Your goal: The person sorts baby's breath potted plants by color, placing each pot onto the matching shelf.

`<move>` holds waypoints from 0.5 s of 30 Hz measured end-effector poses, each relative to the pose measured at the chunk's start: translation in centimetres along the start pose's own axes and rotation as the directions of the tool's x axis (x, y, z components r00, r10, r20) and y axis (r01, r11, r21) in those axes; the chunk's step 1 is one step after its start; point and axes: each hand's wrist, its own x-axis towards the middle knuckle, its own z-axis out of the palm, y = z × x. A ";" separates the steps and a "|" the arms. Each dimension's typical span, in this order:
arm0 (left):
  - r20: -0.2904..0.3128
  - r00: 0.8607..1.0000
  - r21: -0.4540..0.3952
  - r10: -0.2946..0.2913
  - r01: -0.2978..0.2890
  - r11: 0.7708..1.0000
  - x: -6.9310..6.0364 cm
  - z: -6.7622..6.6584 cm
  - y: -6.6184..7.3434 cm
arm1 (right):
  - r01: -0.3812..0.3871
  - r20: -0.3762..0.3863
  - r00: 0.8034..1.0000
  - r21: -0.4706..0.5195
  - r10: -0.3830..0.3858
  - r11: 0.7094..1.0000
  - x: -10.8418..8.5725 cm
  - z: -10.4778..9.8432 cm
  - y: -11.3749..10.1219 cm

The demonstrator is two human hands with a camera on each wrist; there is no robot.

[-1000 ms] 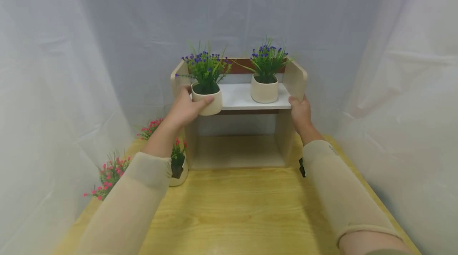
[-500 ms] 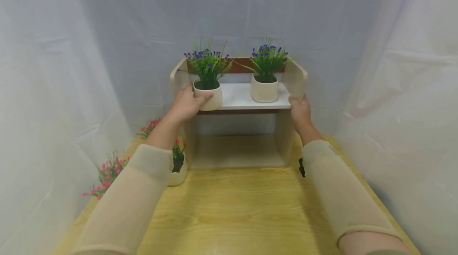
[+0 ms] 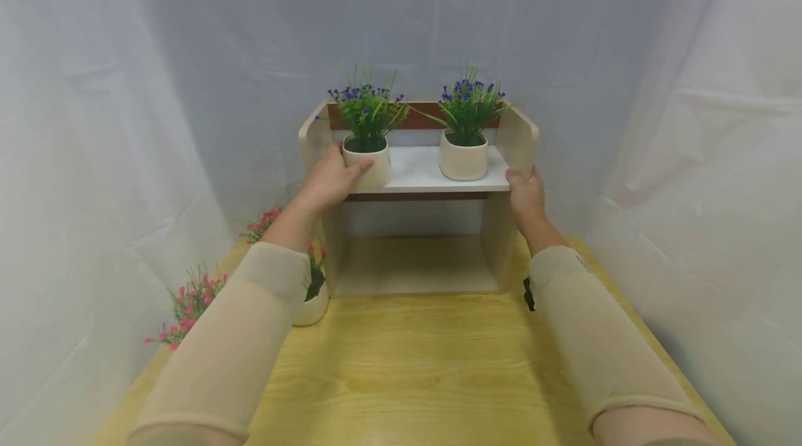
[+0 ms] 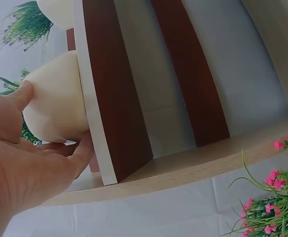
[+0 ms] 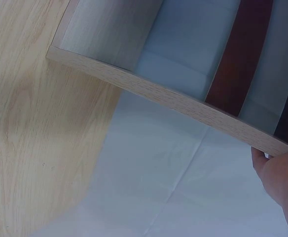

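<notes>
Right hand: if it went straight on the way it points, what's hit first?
The shelf's right side panel: the right hand grips its front edge, so contact is immediate. Past that, probably the hanging sheet behind; depth is unclear.

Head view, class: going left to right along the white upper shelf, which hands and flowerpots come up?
Left hand, gripped rounded cream pot of purple flowers, ungripped rounded cream pot of purple flowers, right hand.

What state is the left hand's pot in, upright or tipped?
Upright: in the head view, the pot shows its open top uppermost, flowers rising from it.
</notes>
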 end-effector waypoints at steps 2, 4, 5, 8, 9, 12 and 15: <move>-0.007 1.000 -0.005 0.006 -0.006 1.000 0.2 0.2 0.1 | 0.001 0.001 1.000 -0.005 -0.001 1.000 0.0 -0.1 0.1; -0.021 1.000 0.002 0.016 -0.016 1.000 0.4 0.4 0.2 | -0.001 0.001 1.000 -0.003 0.001 1.000 0.1 -0.1 0.1; -0.030 0.999 0.005 0.022 -0.021 1.000 0.5 0.5 0.2 | -0.002 0.001 1.000 -0.002 0.002 1.000 0.1 -0.1 0.2; -0.047 0.998 0.009 0.036 -0.035 0.999 0.8 0.8 0.4 | -0.006 -0.004 1.000 0.001 0.006 1.000 0.1 -0.1 0.2; -0.050 0.998 0.006 0.038 -0.038 0.999 0.8 0.8 0.5 | -0.007 -0.005 1.000 0.004 0.007 1.000 0.1 -0.1 0.2; -0.048 0.998 -0.029 0.039 -0.040 0.999 1.2 1.1 0.5 | -0.010 -0.010 1.000 0.004 0.010 1.000 0.1 -0.1 0.1; -0.048 0.998 -0.066 0.040 -0.043 0.997 1.6 1.4 0.4 | -0.010 -0.008 1.000 0.013 0.010 1.000 0.1 0.0 0.1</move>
